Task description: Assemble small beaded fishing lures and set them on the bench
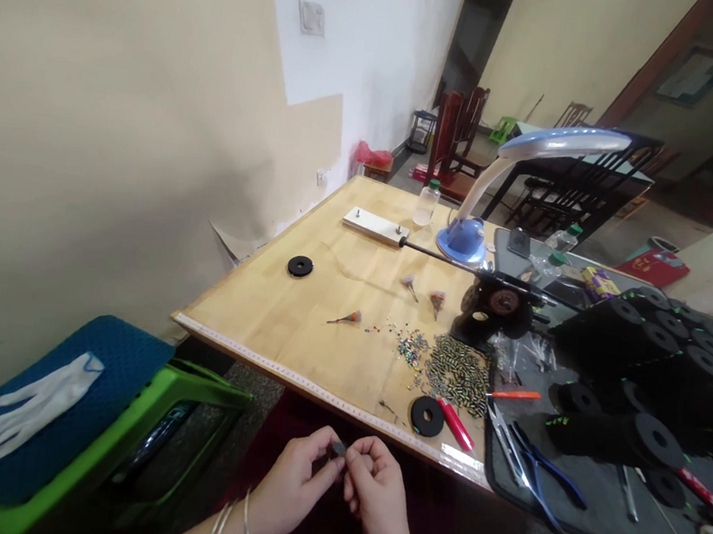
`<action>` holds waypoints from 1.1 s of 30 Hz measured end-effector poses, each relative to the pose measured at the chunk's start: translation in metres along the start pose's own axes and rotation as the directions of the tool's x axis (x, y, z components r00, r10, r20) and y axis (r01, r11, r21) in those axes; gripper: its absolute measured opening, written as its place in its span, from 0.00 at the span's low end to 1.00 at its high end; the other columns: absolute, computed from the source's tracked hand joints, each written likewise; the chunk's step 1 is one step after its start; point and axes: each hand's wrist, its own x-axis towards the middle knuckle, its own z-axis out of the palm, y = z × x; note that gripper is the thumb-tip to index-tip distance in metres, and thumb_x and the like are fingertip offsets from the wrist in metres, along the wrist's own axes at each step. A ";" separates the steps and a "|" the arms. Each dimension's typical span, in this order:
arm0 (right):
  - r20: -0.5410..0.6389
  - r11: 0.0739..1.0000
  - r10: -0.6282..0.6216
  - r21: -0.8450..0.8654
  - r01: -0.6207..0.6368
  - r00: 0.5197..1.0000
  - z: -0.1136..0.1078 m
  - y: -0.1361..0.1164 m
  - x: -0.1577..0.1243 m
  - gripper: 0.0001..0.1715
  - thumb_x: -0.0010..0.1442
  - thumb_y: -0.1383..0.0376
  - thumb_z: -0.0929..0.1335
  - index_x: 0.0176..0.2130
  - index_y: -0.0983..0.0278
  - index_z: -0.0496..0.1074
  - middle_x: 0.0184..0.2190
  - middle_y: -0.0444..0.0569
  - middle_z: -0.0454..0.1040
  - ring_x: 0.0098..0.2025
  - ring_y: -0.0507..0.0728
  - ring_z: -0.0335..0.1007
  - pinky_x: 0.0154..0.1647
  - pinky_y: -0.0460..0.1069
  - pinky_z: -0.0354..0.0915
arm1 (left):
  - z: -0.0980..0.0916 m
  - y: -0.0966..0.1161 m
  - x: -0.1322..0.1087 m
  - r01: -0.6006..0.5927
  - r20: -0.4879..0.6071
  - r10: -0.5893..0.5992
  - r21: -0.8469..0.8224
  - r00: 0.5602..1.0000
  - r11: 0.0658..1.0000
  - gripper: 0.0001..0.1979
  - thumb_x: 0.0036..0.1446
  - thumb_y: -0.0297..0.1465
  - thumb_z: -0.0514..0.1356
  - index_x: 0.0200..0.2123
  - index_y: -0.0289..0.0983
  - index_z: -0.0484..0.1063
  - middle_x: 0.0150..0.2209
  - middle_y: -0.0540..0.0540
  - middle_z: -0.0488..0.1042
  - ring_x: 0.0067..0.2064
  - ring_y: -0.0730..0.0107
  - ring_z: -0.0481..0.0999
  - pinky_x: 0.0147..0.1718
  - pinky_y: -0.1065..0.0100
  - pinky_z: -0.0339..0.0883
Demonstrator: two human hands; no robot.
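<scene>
Just in front of the table's near edge, my left hand [300, 480] pinches a small dark grey piece [339, 449] between thumb and forefinger; its exact kind is too small to make out. My right hand [375, 487] is close beside it, thumb and fingers pressed together at the same spot. Whatever lies between the right fingertips is hidden. Beyond the hands, a black foam ring [427, 416] lies flat near the edge, with a red stick-like tool [456, 425] on its right. Behind them spread a heap of small dark-and-yellow pieces [459, 373] and scattered coloured beads [412, 346].
A second black ring [300, 267] lies farther left. A blue lamp [463, 239], a black winding device [499, 308] and a white board [376, 226] stand behind. Pliers [546, 469] and black foam rolls [620, 435] occupy the right mat. A glove [32, 408] rests on the left stool.
</scene>
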 end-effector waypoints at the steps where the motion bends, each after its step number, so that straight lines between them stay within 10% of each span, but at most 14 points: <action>1: -0.003 1.000 0.002 0.001 -0.002 1.000 0.000 0.000 0.000 0.28 0.47 0.43 0.71 0.27 0.63 0.63 0.10 0.34 0.62 0.11 0.43 0.46 0.12 0.40 0.43 | 0.000 0.000 0.000 0.002 -0.001 -0.002 -0.011 1.000 1.000 0.10 0.59 0.33 0.56 0.27 0.36 0.66 0.23 0.51 0.70 0.26 0.72 0.67 0.27 0.73 0.60; 33: -0.013 0.992 -0.028 0.124 0.029 1.000 -0.002 0.007 0.000 0.27 0.50 0.43 0.69 0.30 0.62 0.62 0.09 0.31 0.55 0.12 0.44 0.40 0.13 0.41 0.37 | 0.001 0.001 0.002 0.060 0.005 -0.060 -0.099 0.998 0.993 0.03 0.55 0.28 0.55 0.28 0.37 0.66 0.22 0.52 0.68 0.26 0.72 0.67 0.28 0.72 0.62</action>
